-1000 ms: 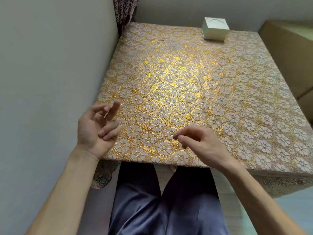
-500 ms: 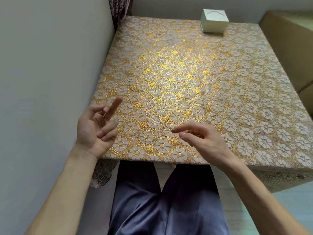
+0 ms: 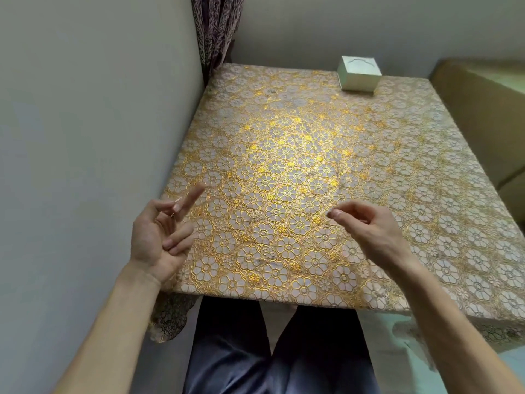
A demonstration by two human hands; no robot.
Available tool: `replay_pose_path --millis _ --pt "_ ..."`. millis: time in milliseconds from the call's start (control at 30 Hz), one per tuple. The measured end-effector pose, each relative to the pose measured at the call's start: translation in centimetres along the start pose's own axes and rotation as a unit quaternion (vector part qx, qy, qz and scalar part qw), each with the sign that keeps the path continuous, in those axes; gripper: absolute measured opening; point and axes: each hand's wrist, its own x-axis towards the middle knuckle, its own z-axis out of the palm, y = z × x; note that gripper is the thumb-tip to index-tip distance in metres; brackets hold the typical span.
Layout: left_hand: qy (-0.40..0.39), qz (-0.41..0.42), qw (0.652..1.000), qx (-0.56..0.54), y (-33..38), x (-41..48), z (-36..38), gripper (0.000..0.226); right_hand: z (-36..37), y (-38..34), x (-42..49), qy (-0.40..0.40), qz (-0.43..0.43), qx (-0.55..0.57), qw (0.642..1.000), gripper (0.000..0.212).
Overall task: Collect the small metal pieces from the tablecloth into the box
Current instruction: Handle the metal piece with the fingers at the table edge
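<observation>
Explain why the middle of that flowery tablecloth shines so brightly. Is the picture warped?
Head view: glare brightens the tablecloth centre, washing out its pattern; the wide-angle lens splays its sides; the left hand has a slightly blurred raised finger.

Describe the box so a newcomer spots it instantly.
Start at the gold floral tablecloth. Follow it to its far edge, right of centre, by the wall. The box there is small, white and squarish, the only raised object on the cloth.

the thin metal slivers (image 3: 177, 199) in the left hand (image 3: 159, 237) are too small to count, whether the right hand's (image 3: 369, 227) pinched fingertips (image 3: 335, 214) hold one cannot be told, and the gold flowered tablecloth (image 3: 284, 166) runs past the right edge.
</observation>
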Motion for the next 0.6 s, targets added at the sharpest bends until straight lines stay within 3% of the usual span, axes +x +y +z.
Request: replay_pose_path --millis 133,233,400,600 --pt "0.033 0.007 0.999 0.034 -0.3 0.4 -0.3 0.018 0.0 -0.1 1.0 -0.004 0.032 0.043 0.999 0.011" --pt "0.067 0.012 0.988 0.136 -0.5 0.8 -0.5 0.018 0.4 -0.3 1.6 -0.011 0.037 0.040 0.998 0.012" --pt "0.096 0.035 0.927 0.361 -1.2 1.8 -1.4 0.031 1.0 -1.2 2.0 -0.038 0.039 0.093 0.994 0.021" --pt "0.133 0.062 0.890 0.431 -0.8 0.9 -0.4 0.027 2.4 -0.1 1.1 -0.042 0.087 0.098 0.990 0.014"
